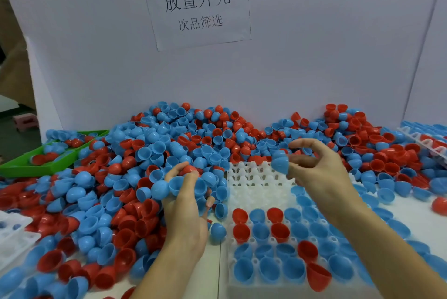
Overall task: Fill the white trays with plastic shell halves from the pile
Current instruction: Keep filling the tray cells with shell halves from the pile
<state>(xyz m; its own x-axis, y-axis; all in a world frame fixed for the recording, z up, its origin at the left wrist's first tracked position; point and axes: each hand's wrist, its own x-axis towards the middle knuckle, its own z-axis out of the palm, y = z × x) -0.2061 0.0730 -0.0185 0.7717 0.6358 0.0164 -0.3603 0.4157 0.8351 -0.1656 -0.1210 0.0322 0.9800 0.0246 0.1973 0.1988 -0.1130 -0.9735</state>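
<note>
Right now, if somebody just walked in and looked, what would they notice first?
First the huge pile of red and blue shell halves heaped along the white wall, spreading left. In front of it, the white tray has its near rows filled and its far rows bare. The right hand holds one blue shell above the tray, while the left hand grips a bunch of shells, and a paper sign hangs on the wall.

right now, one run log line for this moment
left hand: holds several shells | right hand: pinches blue shell over white tray | far rows empty
</note>
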